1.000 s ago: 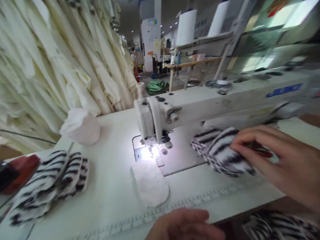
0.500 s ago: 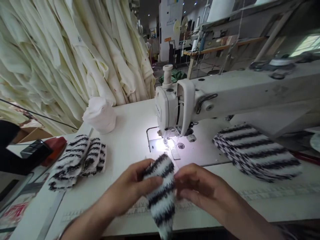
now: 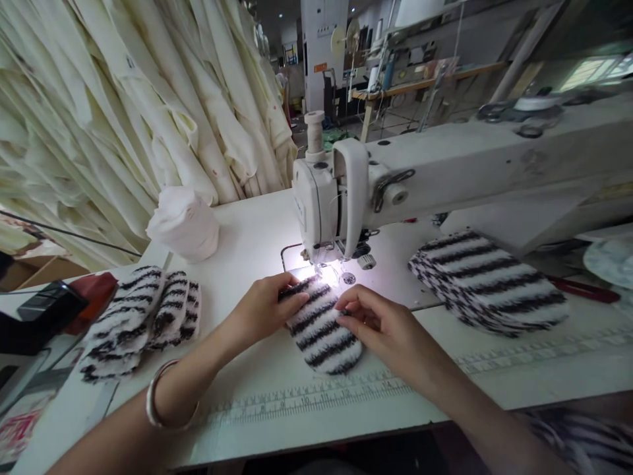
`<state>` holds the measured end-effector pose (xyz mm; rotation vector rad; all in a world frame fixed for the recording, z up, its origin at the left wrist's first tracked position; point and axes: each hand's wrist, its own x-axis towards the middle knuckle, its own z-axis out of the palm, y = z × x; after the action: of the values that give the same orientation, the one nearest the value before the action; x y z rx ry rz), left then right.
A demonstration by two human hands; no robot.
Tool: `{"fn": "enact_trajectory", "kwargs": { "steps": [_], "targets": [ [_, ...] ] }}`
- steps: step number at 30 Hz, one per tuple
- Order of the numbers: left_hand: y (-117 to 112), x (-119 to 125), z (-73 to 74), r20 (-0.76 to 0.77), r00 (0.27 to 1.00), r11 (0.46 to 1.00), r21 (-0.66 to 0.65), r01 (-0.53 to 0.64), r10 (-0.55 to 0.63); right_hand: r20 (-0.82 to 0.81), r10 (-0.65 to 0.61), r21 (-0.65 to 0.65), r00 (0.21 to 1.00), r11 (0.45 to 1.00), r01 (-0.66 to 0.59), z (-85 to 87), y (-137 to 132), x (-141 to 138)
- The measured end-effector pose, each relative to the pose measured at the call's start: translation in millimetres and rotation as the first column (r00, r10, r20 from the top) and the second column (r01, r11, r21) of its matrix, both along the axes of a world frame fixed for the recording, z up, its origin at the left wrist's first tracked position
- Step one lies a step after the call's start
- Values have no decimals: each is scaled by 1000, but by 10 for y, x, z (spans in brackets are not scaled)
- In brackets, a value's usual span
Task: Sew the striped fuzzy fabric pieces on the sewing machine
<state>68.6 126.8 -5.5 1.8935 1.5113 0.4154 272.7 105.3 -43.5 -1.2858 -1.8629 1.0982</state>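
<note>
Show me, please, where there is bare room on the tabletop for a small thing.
Widest: between the white bundle and the sewing machine. Narrower: between the right hand and the striped stack. Crowded: before the machine, where the left hand holds a striped piece, and left, where folded striped pieces lie.

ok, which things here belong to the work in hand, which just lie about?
In use:
striped piece, touched by left hand and right hand
sewing machine
striped stack and folded striped pieces, probably matching

Apparently just lying about:
long red object
cardboard box
</note>
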Motion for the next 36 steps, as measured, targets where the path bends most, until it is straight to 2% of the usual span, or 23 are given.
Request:
{"fn": "enact_trajectory", "kwargs": {
  "steps": [2,4,7,10,12,14,18,20,26,31,33,34,35,36],
  "targets": [
    [-7,6,-79,-101,995,998,54,-16,21,48,4,20,999,1000,-5,-59,-70,-42],
    [-54,12,-128,-131,991,998,60,4,4,82,22,41,996,999,-25,-123,-169,-73],
    [-152,15,-129,-163,987,997,67,23,-12,165,28,181,986,982,-58,-184,-313,-85],
    [-203,4,-80,-189,981,987,159,-8,39,252,-36,398,967,915,-70,-177,-388,-84],
    [-193,-11,-50,-201,977,979,201,-28,69,270,-62,476,961,876,-77,-163,-404,-96],
    [-163,-28,-42,-219,974,985,169,-26,64,293,-73,522,953,848,-95,-176,-406,-123],
    [-95,-62,-88,-296,954,999,27,-35,41,354,-94,543,930,831,-123,-270,-397,-186],
    [-71,-81,-109,-307,951,999,-3,-53,50,365,-102,541,925,832,-122,-302,-390,-203],
    [-60,-123,-96,-236,970,998,23,-61,65,379,-110,561,919,817,-134,-326,-368,-201],
    [-55,-119,-149,-262,965,999,23,-27,32,391,-123,560,912,819,-129,-397,-365,-211],
    [-42,-148,-150,-279,960,995,96,18,10,387,-139,555,912,824,-110,-388,-368,-201],
    [-39,-167,-137,-288,957,980,196,43,15,383,-146,556,912,825,-102,-369,-371,-191],
    [-43,-185,-117,-300,953,942,328,69,35,381,-157,563,911,821,-94,-341,-373,-178],
    [-57,-196,-92,-310,949,880,464,98,58,387,-173,572,906,815,-89,-307,-375,-165]
  ]
}}
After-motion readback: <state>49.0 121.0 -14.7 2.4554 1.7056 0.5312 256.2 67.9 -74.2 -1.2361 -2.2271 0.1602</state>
